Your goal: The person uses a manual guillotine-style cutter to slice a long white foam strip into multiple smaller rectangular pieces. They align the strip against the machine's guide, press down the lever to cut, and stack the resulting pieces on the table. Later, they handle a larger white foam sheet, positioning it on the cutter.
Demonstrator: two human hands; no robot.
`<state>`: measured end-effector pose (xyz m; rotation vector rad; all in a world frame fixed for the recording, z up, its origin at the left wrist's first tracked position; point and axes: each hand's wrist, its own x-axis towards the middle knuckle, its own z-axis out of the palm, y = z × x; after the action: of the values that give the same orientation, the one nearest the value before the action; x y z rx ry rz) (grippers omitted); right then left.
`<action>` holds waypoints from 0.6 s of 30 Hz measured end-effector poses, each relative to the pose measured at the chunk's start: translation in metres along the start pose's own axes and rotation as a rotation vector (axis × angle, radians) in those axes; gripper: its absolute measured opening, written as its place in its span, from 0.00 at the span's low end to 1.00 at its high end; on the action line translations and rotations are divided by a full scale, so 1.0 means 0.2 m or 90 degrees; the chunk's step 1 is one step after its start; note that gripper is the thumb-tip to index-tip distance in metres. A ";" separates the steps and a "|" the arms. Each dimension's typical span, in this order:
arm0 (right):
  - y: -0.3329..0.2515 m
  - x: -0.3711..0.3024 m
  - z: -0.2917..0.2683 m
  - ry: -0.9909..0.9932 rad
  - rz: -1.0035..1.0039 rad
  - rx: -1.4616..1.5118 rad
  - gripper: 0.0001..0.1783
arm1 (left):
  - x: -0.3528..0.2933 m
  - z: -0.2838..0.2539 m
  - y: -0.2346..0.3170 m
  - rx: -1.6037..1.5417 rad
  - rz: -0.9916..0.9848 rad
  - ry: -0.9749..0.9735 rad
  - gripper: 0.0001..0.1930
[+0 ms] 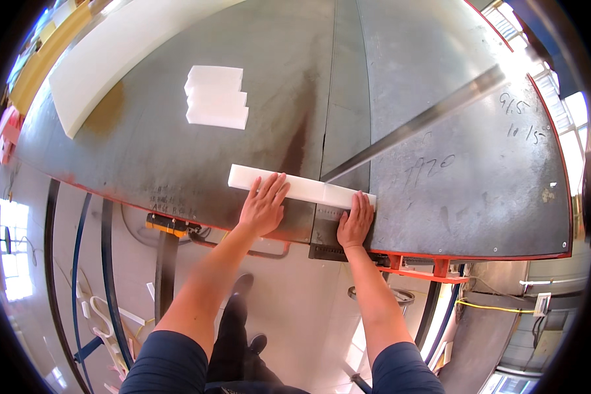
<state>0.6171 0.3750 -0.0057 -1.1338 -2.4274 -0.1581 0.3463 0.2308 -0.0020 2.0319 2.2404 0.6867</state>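
A long white foam strip (302,187) lies slantwise on the grey metal table (427,217) in front of me. My left hand (264,205) rests on its left half, fingers stretched over the top and the thumb by the near side. On its right end lies my right hand (356,220), fingers extended and close together. Between the hands, a thin metal band (414,128) meets the strip's far side and rises toward the upper right. A faint line crosses the strip there. Whether the strip is one piece or two, I cannot tell.
Several white foam pieces with a stepped outline (217,97) sit farther back on the table. A large curved white foam sheet (111,59) stands at the far left. The table's near edge has a red rim (414,257). Below, a yellow-and-black box (167,224) hangs beside metal legs.
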 end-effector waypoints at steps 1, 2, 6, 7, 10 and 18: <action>0.00 0.01 -0.01 -0.008 0.005 0.001 0.36 | 0.01 0.01 0.00 0.001 -0.003 -0.003 0.33; 0.00 0.02 -0.01 -0.015 0.009 0.002 0.36 | 0.01 0.01 0.00 0.001 -0.001 -0.006 0.33; 0.01 0.03 -0.02 -0.025 0.010 0.007 0.35 | 0.07 -0.06 -0.03 -0.032 -0.012 -0.005 0.39; 0.02 0.03 -0.03 -0.029 0.013 0.002 0.35 | 0.11 -0.14 -0.04 -0.049 -0.038 -0.009 0.40; -0.01 0.05 -0.03 -0.005 0.004 0.004 0.33 | 0.18 -0.28 -0.18 -0.019 -0.094 -0.003 0.34; -0.10 0.27 -0.03 -0.062 0.012 0.075 0.28 | -0.29 -0.60 -0.65 -0.004 -0.177 0.060 0.26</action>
<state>0.5742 0.3985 0.0259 -1.1363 -2.4738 0.0475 0.1947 0.1338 0.0451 1.6678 2.5005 0.7742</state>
